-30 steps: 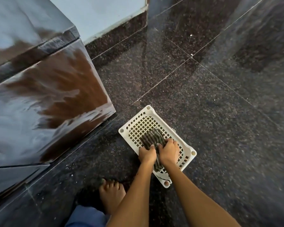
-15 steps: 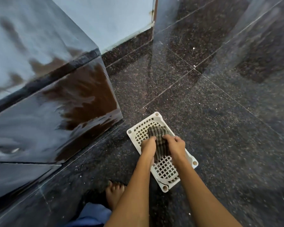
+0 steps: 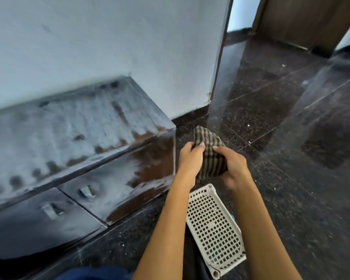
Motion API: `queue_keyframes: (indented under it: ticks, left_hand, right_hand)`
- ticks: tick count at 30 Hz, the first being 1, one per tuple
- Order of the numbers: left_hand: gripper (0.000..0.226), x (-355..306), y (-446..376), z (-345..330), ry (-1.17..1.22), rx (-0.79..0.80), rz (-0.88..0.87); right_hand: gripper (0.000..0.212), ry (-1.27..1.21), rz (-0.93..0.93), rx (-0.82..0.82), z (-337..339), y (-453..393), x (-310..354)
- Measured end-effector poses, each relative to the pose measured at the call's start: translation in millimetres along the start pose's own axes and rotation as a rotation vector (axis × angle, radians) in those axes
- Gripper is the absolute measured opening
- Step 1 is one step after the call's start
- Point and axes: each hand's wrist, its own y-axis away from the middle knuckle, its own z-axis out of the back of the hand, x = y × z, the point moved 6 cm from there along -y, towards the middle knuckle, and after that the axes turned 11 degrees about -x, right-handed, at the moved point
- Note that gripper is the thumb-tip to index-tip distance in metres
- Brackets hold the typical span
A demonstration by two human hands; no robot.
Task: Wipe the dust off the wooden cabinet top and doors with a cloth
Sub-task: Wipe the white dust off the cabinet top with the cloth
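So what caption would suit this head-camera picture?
Both hands, left and right, hold a striped cloth beside the dusty cabinet.

Dim bluish daylight, glare on floor [image 3: 271,122], blurred edges.

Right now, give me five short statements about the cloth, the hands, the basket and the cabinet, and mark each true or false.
1. Both hands hold the striped cloth. True: the left hand and right hand both grip it.
2. The cloth lies in the white basket. False: it is held up, clear of the basket.
3. The cabinet top is coated with pale dust. True.
4. The basket stands on the cabinet top. False: it is on the dark floor.
5. The cabinet doors are wiped fully clean. False: dust covers most of them.
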Motion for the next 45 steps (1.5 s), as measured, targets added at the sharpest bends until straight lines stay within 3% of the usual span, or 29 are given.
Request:
queue_keyframes:
  ticks: [5,10,14,20,26,29,32,37,39,42,45]
  left_hand:
    - [0.014,-80.3,30.5,65.0,0.115,0.005,-0.149]
    - [0.02,-141.9,71.3,159.8,0.161,-0.088,-0.317]
    - [0.017,-168.3,110.4,239.5,0.169,-0.236,-0.42]
    - [0.012,-164.6,168.2,347.7,0.244,-0.426,-0.46]
    - [0.015,-120.5,195.4,426.6,0.305,-0.588,-0.368]
    - [0.017,-90.8,196.5,460.5,0.291,-0.651,-0.297]
    - [0.016,-55.5,191.4,495.0,0.243,-0.729,-0.17]
    - [0.015,-10.0,176.2,537.2,0.016,-0.78,0.052]
    - [0.013,-5.4,174.4,557.0,-0.018,-0.91,0.014]
    - [0.017,-4.4,177.0,582.0,0.002,-1.109,-0.055]
    - [0.029,-0.9,169.3,596.8,0.115,-1.145,-0.091]
  right_hand:
    - [0.023,-0.013,0.06,0.244,-65.4,62.9,49.1]
    - [0.042,-0.051,0.102,0.556,-135.0,149.7,72.7]
    - [0.039,-0.058,0.108,0.743,-186.1,213.9,69.3]
    - [0.045,-0.151,0.002,0.912,-246.6,305.4,29.0]
    - [0.038,-0.258,-0.362,1.006,-281.2,383.1,-51.4]
    - [0.042,-0.135,-0.421,1.03,-288.5,403.2,-88.0]
    - [0.029,0.171,-0.336,0.957,-295.3,406.9,-119.4]
    - [0.037,0.451,-0.153,0.824,-313.9,402.3,-139.2]
    - [0.037,0.521,0.086,0.787,-326.2,398.5,-129.3]
    - [0.04,0.618,0.684,0.738,-347.7,407.9,-101.3]
    - [0.042,0.748,1.112,0.805,-370.5,433.0,-101.5]
